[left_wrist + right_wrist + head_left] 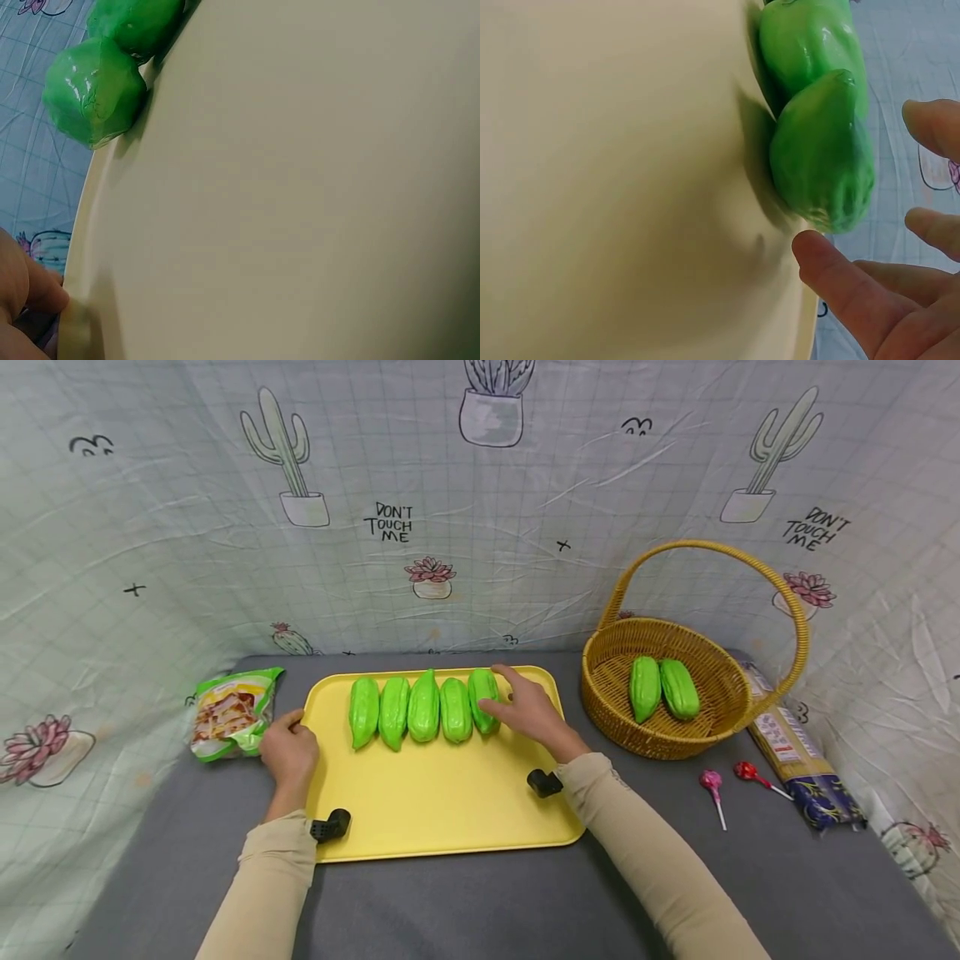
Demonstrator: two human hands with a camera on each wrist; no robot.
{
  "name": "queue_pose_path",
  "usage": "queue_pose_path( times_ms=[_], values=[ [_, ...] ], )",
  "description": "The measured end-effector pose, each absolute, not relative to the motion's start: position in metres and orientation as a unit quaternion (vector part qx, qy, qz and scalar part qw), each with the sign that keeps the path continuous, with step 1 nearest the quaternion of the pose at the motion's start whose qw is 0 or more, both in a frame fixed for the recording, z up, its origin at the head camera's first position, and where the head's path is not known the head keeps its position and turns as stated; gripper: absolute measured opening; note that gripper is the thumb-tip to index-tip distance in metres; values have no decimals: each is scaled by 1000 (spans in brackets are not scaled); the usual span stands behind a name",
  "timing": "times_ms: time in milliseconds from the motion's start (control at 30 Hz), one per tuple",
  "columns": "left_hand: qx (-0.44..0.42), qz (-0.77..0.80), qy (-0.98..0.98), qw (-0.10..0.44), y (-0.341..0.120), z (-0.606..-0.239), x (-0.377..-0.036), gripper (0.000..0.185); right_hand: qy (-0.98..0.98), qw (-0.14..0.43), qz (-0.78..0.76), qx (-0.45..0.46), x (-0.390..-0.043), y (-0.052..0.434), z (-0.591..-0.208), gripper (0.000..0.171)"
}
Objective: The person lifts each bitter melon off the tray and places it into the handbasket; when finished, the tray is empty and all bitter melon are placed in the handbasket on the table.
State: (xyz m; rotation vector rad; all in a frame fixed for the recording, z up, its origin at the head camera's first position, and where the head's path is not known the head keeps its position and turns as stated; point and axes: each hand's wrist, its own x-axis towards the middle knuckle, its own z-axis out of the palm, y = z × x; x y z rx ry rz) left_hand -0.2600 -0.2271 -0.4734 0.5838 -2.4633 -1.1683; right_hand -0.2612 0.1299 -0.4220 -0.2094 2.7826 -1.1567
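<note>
**Five green gourds (423,708) lined a yellow tray (420,802)**

The right hand (534,712) spread its grip wide just beside the row's rightmost gourd (481,686). The left hand (288,750) curled its grip around the tray's left rim. The five lay side by side near the far edge; two others sat in a wicker basket (637,737) on the worktop (480,910).
</note>
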Motion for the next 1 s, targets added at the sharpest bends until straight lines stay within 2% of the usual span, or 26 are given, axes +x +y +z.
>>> queue_pose_path(
  times_ms=[767, 1000],
  values=[
    [211, -409, -868, 186, -224, -470, -257, 42, 924, 64, -373, -60, -275, 112, -438, 74],
    [211, -410, -868, 185, -223, -471, -259, 42, 926, 55, -368, -65, -274, 111, -440, 67]
  ],
)
